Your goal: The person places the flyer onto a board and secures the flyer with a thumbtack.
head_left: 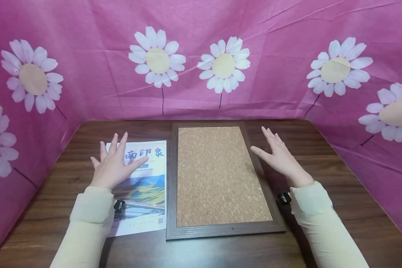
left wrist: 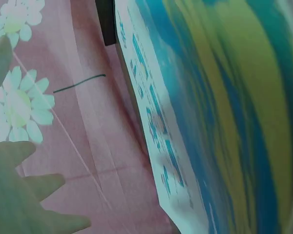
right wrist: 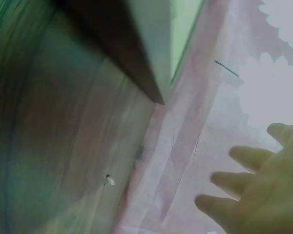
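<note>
A cork board (head_left: 221,175) in a dark brown wooden frame lies face up in the middle of the table. Left of it, close along the frame's edge, is a printed sheet (head_left: 147,193) with large characters and a coloured landscape. My left hand (head_left: 112,163) is spread over the sheet's upper left part and hides some of the print. Beyond the board's right side, my right hand (head_left: 281,160) hovers with straight fingers and the thumb apart, palm toward the frame. Neither hand holds anything. In the left wrist view the sheet (left wrist: 205,117) runs beside the spread fingers (left wrist: 44,187).
The wood-grain table (head_left: 321,160) is walled on its back and sides by a pink cloth (head_left: 194,104) printed with white daisies. A small white object (right wrist: 110,180) lies on the table in the right wrist view. Each wrist wears a small black device (head_left: 284,198).
</note>
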Tool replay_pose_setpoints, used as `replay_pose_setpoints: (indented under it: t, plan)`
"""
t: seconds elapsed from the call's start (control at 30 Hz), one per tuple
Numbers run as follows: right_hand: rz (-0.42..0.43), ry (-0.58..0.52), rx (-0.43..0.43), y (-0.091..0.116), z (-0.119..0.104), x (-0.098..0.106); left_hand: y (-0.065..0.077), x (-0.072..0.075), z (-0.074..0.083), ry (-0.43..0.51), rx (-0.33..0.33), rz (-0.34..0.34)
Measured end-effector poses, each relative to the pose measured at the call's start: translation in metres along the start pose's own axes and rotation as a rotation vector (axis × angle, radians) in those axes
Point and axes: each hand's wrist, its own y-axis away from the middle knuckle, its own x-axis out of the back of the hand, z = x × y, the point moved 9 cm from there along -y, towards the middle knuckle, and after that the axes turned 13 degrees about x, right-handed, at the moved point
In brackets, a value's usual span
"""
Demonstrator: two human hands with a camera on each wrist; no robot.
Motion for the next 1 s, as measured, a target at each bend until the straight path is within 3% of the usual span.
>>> replay_pose_setpoints:
  t: [0.2, 0.4, 0.67, 1.0]
  plan:
    - [-0.09, -0.223, -0.105, 0.015, 0.01, -0.007, 0.003, 0.001, -0.014, -0.005, 0.016, -0.052]
    - [-0.101, -0.31, -0.076, 0.022, 0.013, -0.012, 0.007, 0.0, -0.029, 0.014, 0.042, -0.116]
    - [-0.119, -0.358, -0.04, 0.026, 0.015, -0.019, 0.014, -0.011, -0.048, 0.05, 0.058, -0.311]
    - [-0.136, -0.317, 0.001, 0.027, 0.023, -0.028, 0.015, -0.013, -0.067, 0.015, 0.119, -0.338]
